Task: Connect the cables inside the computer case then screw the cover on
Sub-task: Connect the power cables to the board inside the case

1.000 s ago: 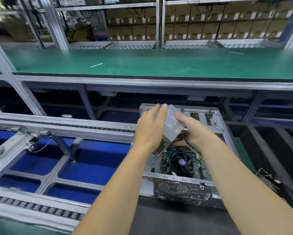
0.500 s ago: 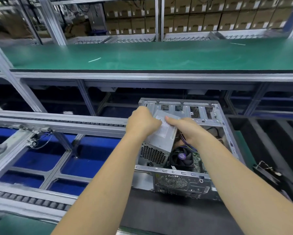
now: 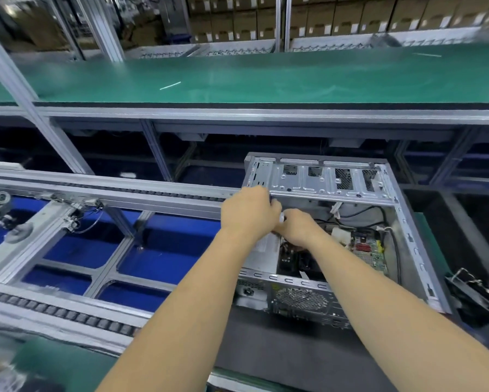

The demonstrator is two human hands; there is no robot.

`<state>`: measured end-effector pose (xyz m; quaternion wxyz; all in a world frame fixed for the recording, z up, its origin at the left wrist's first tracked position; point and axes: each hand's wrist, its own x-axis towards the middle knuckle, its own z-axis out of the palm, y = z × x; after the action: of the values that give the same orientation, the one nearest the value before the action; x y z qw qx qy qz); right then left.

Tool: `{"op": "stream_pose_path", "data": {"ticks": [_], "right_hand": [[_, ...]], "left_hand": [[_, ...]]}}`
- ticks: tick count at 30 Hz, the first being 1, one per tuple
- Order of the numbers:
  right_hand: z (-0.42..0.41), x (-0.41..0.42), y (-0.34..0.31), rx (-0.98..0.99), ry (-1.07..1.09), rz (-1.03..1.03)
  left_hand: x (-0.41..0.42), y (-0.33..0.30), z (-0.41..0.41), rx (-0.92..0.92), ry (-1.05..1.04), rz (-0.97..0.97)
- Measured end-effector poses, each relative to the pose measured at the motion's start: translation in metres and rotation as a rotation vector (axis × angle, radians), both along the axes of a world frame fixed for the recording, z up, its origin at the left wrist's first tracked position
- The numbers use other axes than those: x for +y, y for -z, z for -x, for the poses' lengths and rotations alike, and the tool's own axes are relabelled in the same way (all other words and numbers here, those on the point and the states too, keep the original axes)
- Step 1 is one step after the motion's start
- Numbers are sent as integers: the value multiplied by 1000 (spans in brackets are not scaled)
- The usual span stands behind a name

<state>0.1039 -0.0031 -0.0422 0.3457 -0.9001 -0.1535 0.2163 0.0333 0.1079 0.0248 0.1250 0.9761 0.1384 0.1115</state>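
The open computer case (image 3: 319, 179) lies on its side on a black mat, its metal frame towards the far side. Inside its left part sits a grey power supply (image 3: 263, 251), lying flat. My left hand (image 3: 249, 212) curls over the power supply's far left edge. Touching it, my right hand (image 3: 297, 229) grips the same unit from the right, fingertips hidden. The green motherboard (image 3: 372, 254) shows in the right half. Black cables (image 3: 362, 212) and a white connector (image 3: 340, 234) lie loose beside it. The case's rear fan grille (image 3: 301, 299) faces me.
A roller conveyor frame (image 3: 101, 193) over blue panels runs to the left of the case. Across the back stretches a green bench top (image 3: 266, 77), with stacked cartons behind it. A black part with wires (image 3: 472, 290) lies to the right of the case.
Both hands have lowered the power supply from a raised, tilted position down into the case's left side. The CPU fan is now hidden under my right forearm.
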Motion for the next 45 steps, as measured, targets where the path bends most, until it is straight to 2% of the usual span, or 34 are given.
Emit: {"op": "stream_pose_path", "data": {"ticks": [2, 6, 11, 17, 21, 25, 28, 31, 34, 41, 45], "right_hand": [[-2, 1, -4, 14, -67, 48], [-1, 2, 0, 89, -55, -83], [-3, 5, 3, 233, -1, -155], [-19, -15, 5, 406, -38, -272], [-39, -14, -3, -77, -199, 36], [-51, -31, -10, -291, -195, 301], [-36, -39, -4, -500, -160, 291], [-15, -29, 9, -409, -349, 299], [-12, -19, 25, -364, -518, 528], [-22, -7, 39, -378, -489, 697], [-23, 3, 50, -433, -405, 702]], "left_hand": [[7, 7, -5, -40, 35, 22], [32, 40, -5, 100, 65, 36], [39, 70, -1, 76, 79, 216], [38, 70, -2, 152, 125, 125], [36, 70, -2, 178, 130, 82], [36, 68, -3, 182, 108, 125], [36, 67, -3, 178, 109, 143], [36, 67, -3, 157, 101, 167], [38, 68, -4, 136, 92, 236], [41, 69, -6, 51, 77, 338], [41, 69, -6, 13, 78, 353]]}}
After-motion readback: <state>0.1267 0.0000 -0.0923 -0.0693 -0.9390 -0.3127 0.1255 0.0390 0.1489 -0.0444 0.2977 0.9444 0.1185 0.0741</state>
